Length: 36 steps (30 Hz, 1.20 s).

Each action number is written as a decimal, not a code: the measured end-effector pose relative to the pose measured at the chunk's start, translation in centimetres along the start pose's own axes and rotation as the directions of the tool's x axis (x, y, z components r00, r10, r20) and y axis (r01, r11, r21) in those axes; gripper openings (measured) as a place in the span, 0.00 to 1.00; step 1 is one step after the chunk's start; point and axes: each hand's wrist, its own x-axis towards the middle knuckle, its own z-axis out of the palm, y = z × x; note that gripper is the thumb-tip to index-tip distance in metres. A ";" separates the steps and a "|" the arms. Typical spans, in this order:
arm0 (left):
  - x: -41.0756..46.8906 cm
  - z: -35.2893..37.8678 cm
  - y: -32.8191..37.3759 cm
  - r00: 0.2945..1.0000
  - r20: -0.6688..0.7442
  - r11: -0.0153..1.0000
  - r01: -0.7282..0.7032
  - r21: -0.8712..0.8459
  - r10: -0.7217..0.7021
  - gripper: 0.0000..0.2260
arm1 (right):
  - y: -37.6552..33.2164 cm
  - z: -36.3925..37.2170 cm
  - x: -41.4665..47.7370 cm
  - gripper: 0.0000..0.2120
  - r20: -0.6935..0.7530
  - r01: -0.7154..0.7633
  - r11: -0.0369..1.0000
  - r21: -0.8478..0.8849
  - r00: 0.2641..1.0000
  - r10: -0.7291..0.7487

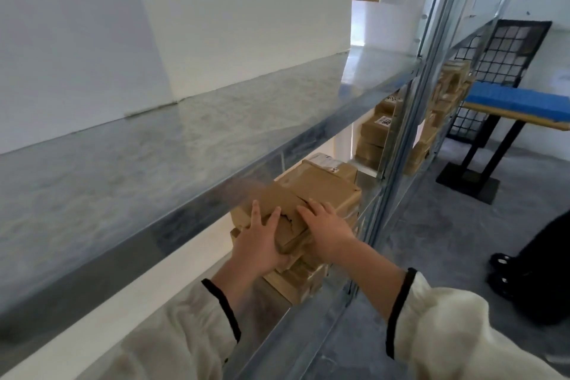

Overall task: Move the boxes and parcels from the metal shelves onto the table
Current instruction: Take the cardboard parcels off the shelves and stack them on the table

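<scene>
Your left hand (257,241) and right hand (328,231) cover the top box's (324,188) near edge, so your grip underneath is unseen. The lower boxes (296,284) are mostly hidden. The label (384,121) at 2 o'clock is unreadable. The worktop (518,103) is cut off at 3 o'clock.

Loose cream sleeves (447,333) end in narrow black-trimmed cuffs (400,299).

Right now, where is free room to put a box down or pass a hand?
Free: the upper shelf strip between the white boxes and its front edge; the blue table top. Crowded: below it, around the parcel stack.
</scene>
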 end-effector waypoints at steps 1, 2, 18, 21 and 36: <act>-0.1 0.0 -0.3 1.000 0.001 1.000 -0.012 -0.007 0.012 0.48 | 0.0 0.0 0.3 0.40 0.001 0.008 0.999 -0.034 1.000 -0.008; -0.1 0.0 -0.6 1.000 0.005 1.000 -0.024 -0.015 0.024 0.48 | 0.0 0.1 0.6 0.40 -0.012 0.013 0.998 -0.064 1.000 -0.014; -6.6 -2.0 -2.5 0.996 -0.093 0.987 -0.026 -0.158 0.011 0.46 | -1.4 -0.7 -0.4 0.42 -0.058 0.393 0.872 0.292 0.917 -0.394; -11.0 -2.0 -3.6 0.984 -0.124 0.985 0.112 -0.133 -0.129 0.46 | -4.2 -0.3 -1.5 0.43 -0.075 0.523 0.808 0.271 0.849 -0.524; -51.1 1.8 -7.8 0.534 -0.151 0.553 0.780 -0.292 -0.832 0.46 | -31.1 8.2 -22.9 0.49 0.148 0.855 0.266 0.444 0.223 -0.964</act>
